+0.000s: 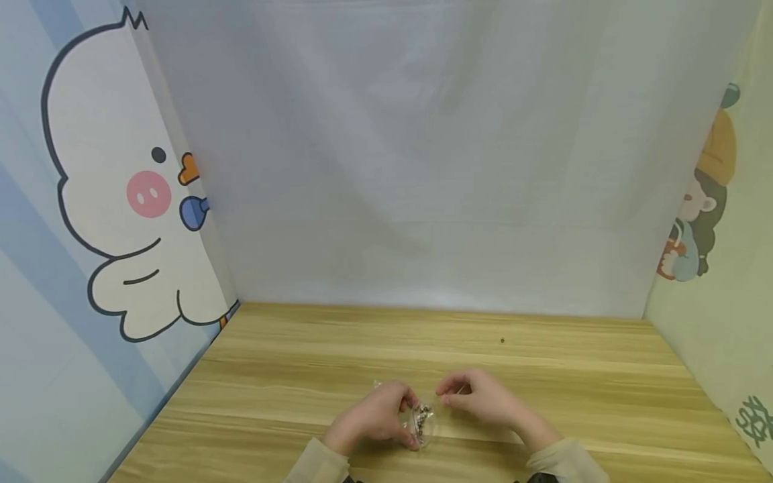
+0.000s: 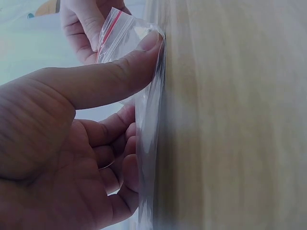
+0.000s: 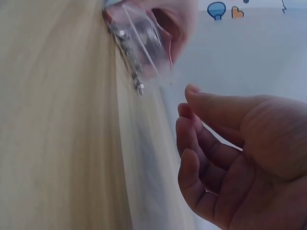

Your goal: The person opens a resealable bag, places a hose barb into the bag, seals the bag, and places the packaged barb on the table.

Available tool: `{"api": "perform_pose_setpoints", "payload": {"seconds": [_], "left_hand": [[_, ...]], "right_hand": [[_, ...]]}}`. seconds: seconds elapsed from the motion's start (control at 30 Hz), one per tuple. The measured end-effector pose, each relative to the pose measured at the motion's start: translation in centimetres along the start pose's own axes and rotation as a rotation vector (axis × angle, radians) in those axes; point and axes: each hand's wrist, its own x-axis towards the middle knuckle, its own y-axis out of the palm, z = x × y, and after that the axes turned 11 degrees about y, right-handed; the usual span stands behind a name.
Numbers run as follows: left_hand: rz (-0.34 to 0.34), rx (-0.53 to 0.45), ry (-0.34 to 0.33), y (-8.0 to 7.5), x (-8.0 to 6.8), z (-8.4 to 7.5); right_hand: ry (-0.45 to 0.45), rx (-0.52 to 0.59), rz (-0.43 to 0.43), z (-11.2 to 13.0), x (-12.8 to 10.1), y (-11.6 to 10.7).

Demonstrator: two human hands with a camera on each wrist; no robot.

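Observation:
My left hand [image 1: 382,410] grips a clear zip-lock bag [image 2: 127,36] with a red line along its mouth. Thumb and fingers hold the bag by its sides, low over the table. Small shiny silver pieces, like beads, [image 3: 127,45] show in a row at the bag's opening in the right wrist view; their exact kind is too small to tell. To the right of the bag, my right hand [image 1: 483,397] hovers with fingers loosely bent. Its thumb and fingertips [image 3: 192,89] are a short way from the bag's mouth, and nothing shows between them.
A tiny dark piece [image 1: 502,340] lies on the wooden table [image 1: 290,349], farther back and to the right. A pale curtain [image 1: 423,168] hangs behind the table. Printed cloth panels with cartoon figures stand at the left and right.

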Motion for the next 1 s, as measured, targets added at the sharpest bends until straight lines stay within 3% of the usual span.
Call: {"api": "perform_pose_setpoints", "payload": {"seconds": [0.2,0.43,0.77,1.0], "left_hand": [[-0.004,0.006,-0.005,-0.1,-0.1,-0.1],[-0.001,0.012,-0.005,-0.1,-0.1,-0.1],[0.004,0.015,-0.013,0.1,-0.1,0.0],[0.001,0.019,-0.006,0.2,-0.1,0.1]], "right_hand": [[0.052,0.045,0.001,-1.5,0.6,-1.5],[0.102,0.072,-0.055,-3.3,1.1,-3.6],[0.152,0.025,-0.198,-5.3,1.7,-7.3],[0.205,-0.047,-0.368,-6.8,2.7,-9.2]]}}
